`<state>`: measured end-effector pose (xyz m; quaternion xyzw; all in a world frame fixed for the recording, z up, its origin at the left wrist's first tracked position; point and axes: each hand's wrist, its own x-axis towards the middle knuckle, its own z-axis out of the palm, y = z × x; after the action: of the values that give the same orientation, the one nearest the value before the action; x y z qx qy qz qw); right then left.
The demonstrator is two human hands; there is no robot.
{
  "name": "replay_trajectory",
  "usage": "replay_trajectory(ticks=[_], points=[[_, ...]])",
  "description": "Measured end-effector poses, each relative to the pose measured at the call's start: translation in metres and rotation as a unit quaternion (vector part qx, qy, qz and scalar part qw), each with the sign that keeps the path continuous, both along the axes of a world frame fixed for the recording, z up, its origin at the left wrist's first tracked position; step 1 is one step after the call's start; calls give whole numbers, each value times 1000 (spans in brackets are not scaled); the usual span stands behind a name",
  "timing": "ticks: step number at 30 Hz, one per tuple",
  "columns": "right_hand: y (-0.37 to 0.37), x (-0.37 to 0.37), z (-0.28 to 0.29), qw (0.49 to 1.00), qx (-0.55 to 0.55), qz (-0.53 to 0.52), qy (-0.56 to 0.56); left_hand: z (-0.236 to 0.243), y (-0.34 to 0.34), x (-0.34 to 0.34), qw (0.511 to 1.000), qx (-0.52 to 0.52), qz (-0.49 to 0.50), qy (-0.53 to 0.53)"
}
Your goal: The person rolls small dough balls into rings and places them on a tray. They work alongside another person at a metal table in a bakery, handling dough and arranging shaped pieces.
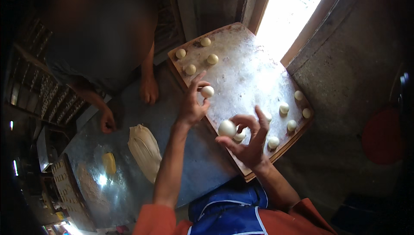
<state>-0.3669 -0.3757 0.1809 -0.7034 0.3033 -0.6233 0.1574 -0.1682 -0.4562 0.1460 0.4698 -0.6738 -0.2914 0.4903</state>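
My left hand [193, 107] grips a small pale dough ball [207, 91] between thumb and fingers, over the left edge of a flour-dusted board [233, 84]. My right hand [250, 146] pinches another white ball [227, 128] over the board's lower part, its index finger raised. Several similar balls lie at the board's upper left [212, 59] and several more at its lower right [284, 107], some partly hidden behind my right hand. Left of the board, a long pale mass of dough [144, 153] and a yellow lump [109, 163] rest on a metal worktop [181, 183].
Another person [99, 49] stands across the worktop at upper left, both hands [148, 89] low near its edge. A tray of small pieces [68, 187] is at far left, with racks [32, 88] above it. A bright opening [293, 6] is behind the board; a red round object [381, 135] is at right.
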Motion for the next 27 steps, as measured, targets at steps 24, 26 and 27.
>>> replay_trajectory(ticks=[24, 26, 27], points=[[155, 226, -148, 505, 752, 420, -51, -62, 348, 89, 886, 86, 420, -175], [160, 230, -147, 628, 674, 384, 54, -24, 387, 67, 895, 218, 384, 65], [165, 225, -145, 674, 632, 374, 84, -16, 396, 65, 876, 278, 347, 185]])
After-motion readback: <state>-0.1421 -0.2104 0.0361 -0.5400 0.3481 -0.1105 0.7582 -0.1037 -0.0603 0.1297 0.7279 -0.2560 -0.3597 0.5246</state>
